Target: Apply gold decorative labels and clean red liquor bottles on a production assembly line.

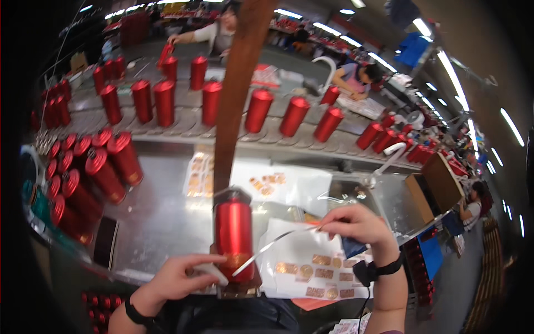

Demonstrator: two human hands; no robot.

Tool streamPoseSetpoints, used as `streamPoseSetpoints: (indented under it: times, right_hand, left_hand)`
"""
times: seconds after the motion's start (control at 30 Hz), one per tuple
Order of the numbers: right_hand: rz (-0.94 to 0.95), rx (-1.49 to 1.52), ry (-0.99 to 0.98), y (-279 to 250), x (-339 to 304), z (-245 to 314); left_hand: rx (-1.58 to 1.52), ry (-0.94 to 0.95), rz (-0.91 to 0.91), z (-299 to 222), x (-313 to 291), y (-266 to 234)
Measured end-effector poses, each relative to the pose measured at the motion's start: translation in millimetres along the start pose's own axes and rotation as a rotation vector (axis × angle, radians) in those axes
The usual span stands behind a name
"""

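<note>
A shiny red metal canister [233, 225] stands upright on a small stand [245, 290] before me, with a gold band near its base. My left hand [181, 275] is at its lower left, index fingertip at the gold band. Between thumb and fingers it has a small white flat piece [211, 271], whose kind I cannot make out. My right hand [356, 222] is raised to the right, thumb and fingertips pinched on one end of a thin pale strip [272, 243]. The strip slants down to the canister's lower side. Below my right hand lies a white sheet of gold stickers [324, 273].
Several red canisters [103, 172] are grouped on the metal table at left. A conveyor [189, 133] carries more across the back. A brown post [236, 83] rises behind the canister. More sticker sheets [200, 175] lie beyond it. Co-workers [356, 80] sit across the conveyor.
</note>
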State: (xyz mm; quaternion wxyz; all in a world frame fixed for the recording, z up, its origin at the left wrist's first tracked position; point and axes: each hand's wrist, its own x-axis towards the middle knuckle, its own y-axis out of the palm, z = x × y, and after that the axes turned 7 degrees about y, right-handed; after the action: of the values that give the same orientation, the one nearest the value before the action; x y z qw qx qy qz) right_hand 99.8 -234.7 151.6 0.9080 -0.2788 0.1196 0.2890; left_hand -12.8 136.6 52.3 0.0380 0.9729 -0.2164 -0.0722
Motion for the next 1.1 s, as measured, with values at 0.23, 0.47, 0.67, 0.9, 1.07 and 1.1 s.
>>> streamPoseSetpoints:
  times: [0.23, 0.47, 0.67, 0.9, 1.07, 1.1]
  right_hand:
    - [0.009, -0.103, 0.026, 19.5, -16.4, 1.4]
    - [0.036, -0.24, -0.019, 37.2, -22.1, 18.3]
    - [0.076, -0.334, -0.166, 29.2, -11.2, 24.5]
    - [-0.053, -0.256, -0.046, -23.1, 24.8, 10.7]
    - [-0.08, -0.41, 0.228, -51.5, 55.2, -49.2]
    - [-0.104, -0.603, 0.365, -52.9, 58.4, -63.6]
  left_hand:
    - [0.323, 0.189, -0.208, 29.0, -18.2, -10.5]
    - [0.993, 0.496, -0.287, 73.3, 12.2, 8.3]
    - [0.783, 0.341, -0.219, 88.4, 37.6, 22.1]
    - [1.037, 0.705, -0.274, 80.2, 29.6, 19.1]
    - [0.904, 0.567, -0.342, 94.3, 23.9, 13.9]
    - [0.944, 0.553, -0.347, 97.5, 20.2, 10.9]
